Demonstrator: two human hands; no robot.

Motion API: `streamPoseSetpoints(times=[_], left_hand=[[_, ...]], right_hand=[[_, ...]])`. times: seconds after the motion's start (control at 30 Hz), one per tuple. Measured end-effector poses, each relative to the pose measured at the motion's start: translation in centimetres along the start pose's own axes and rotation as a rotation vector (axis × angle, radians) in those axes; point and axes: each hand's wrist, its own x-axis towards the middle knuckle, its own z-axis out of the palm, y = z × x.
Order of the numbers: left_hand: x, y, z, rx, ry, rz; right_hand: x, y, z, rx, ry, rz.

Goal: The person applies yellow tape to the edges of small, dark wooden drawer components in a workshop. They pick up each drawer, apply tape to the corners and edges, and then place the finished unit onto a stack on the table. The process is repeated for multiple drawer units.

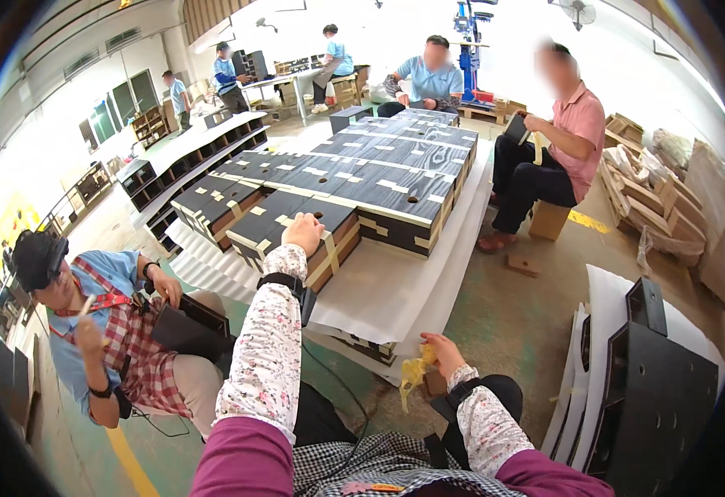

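My left hand (pixel 303 234) reaches forward onto the nearest black wood-grain box (pixel 278 217), its fingers bent against the top close to a round hole. Strips of cream masking tape (pixel 329 251) run over that box's edges. Lower and to the right, my right hand (pixel 445 354) holds a crumpled clump of yellowish tape (pixel 413 378), which dangles beside the table stack's near corner. Parts of the left fingertips are hard to make out. Several similar taped boxes (pixel 379 174) lie side by side beyond my left hand.
White foam sheets (pixel 362 306) lie under the boxes. A co-worker (pixel 130 331) sits close on my left with a dark box; another in pink (pixel 565 141) sits at the right. Dark panels (pixel 660 389) stand at the lower right. A black cable (pixel 342 373) hangs near my knees.
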Motion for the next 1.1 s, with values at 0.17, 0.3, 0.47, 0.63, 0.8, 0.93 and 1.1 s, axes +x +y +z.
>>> streamPoseSetpoints(times=[0.17,0.3,0.47,0.63,0.8,0.93,1.1], left_hand=[[0.1,-1.8,-0.6,-0.069,-0.139,0.108],[-0.5,-2.6,-1.2,-0.263,-0.184,0.218],[-2.3,-0.7,-1.4,-0.237,0.051,0.24],[-3.3,0.0,-1.7,-0.186,0.035,0.111],[-5.4,1.7,-2.4,-0.278,-0.045,0.188],[-7.2,3.3,-2.7,-0.324,-0.035,0.355],[-8.4,2.2,-3.4,-0.337,-0.056,0.377]], right_hand=[[-0.4,-0.7,0.3,0.005,-0.013,-0.031],[-0.2,-0.7,0.4,0.029,-0.018,-0.026],[0.3,-0.4,0.1,0.006,-0.077,-0.056],[-1.1,-2.2,1.7,-0.029,-0.12,-0.021],[-3.4,-4.8,1.7,-0.045,-0.499,0.109],[-5.6,-8.6,6.8,-0.043,-0.766,-0.06],[-4.3,-12.3,15.1,-0.059,-0.666,-0.134]])
